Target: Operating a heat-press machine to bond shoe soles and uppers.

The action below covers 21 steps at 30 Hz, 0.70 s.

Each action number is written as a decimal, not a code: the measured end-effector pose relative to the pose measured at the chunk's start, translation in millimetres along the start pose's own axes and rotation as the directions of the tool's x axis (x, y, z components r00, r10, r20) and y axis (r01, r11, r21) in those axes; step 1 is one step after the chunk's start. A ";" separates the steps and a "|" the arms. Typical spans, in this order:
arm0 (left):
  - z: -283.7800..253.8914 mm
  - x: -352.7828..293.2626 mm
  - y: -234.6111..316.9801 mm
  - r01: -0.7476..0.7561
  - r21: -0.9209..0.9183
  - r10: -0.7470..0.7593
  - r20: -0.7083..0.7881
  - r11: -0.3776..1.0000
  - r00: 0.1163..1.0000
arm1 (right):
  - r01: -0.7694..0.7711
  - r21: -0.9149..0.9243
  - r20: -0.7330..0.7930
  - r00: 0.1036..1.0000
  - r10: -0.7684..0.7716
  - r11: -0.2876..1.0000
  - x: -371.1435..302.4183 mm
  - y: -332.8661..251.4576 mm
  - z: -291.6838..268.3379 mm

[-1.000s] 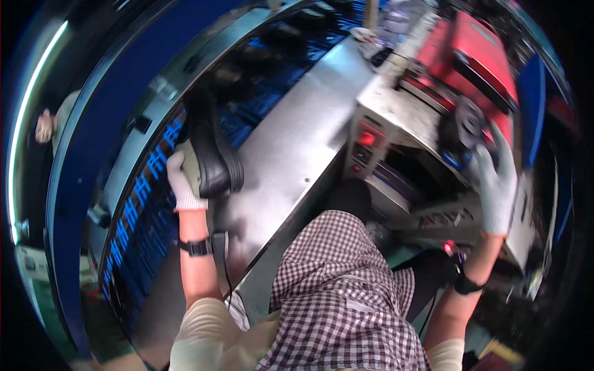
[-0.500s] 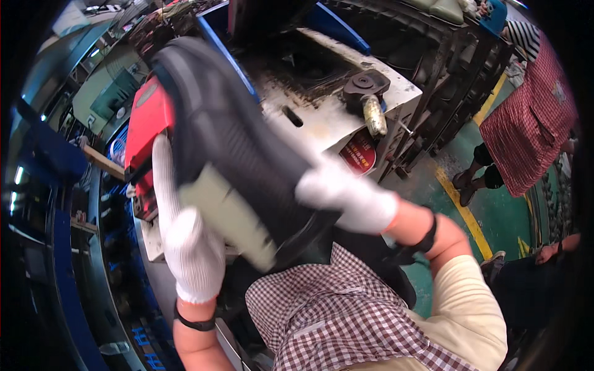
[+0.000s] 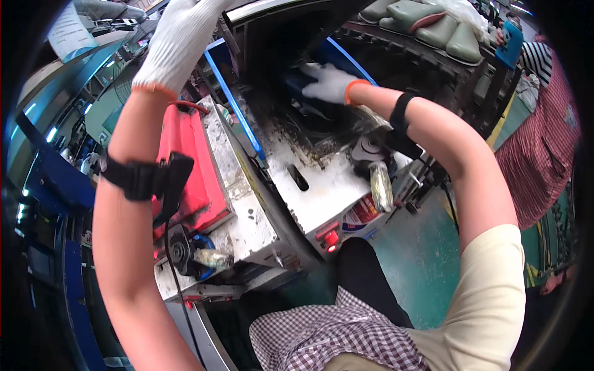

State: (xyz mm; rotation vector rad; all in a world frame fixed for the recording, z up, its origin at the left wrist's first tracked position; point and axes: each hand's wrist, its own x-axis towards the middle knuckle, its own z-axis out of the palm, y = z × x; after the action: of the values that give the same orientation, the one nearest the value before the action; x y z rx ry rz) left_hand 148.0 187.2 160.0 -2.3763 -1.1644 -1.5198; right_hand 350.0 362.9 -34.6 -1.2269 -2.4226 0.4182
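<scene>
My right hand [image 3: 326, 83], in a white knit glove with an orange cuff, reaches into the dark recess of a machine [image 3: 297, 191] with a white, soiled top. Its fingers are apart, and nothing shows in them. My left hand [image 3: 185, 37], gloved the same way, is raised at the upper left beside the edge of a black raised panel [image 3: 260, 13]. The picture's top edge cuts off its fingers, so its grip is hidden. Below the right hand, a round black fixture with a wrapped handle [image 3: 382, 188] sits at the machine's front corner.
A red block [image 3: 197, 179] and another wrapped handle [image 3: 213, 258] are on the white bench at left. Blue rails [image 3: 234, 99] flank the recess. Green boots [image 3: 433, 34] line a rack at the upper right. A person in a red checked apron [image 3: 538, 154] stands right.
The large black boot-like piece with a pale panel, held in both hands before, is out of sight. My left hand has moved up, and my right hand has moved forward into the recess.
</scene>
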 end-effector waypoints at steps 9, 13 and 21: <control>19.9 92.8 -21.3 0.090 0.307 -0.197 0.337 0.948 0.921 | 0.092 -0.162 0.325 0.945 -0.035 0.982 -2.9 5.0 8.4; 39.3 84.0 -13.9 0.106 0.136 -0.134 0.221 0.985 0.966 | 0.101 -0.249 0.343 0.939 -0.010 0.963 -8.3 15.7 -9.6; 83.6 7.4 -0.2 0.025 -0.029 -0.021 0.136 0.999 0.990 | 0.480 -0.051 -0.063 0.873 -0.483 0.876 -186.4 -28.9 -36.2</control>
State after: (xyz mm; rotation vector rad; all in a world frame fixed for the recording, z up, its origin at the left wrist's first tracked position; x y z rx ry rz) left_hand 211.3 228.9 124.1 -2.5302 -1.2080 -1.4114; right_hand 447.4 197.4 -29.2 -0.5914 -2.5601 0.1771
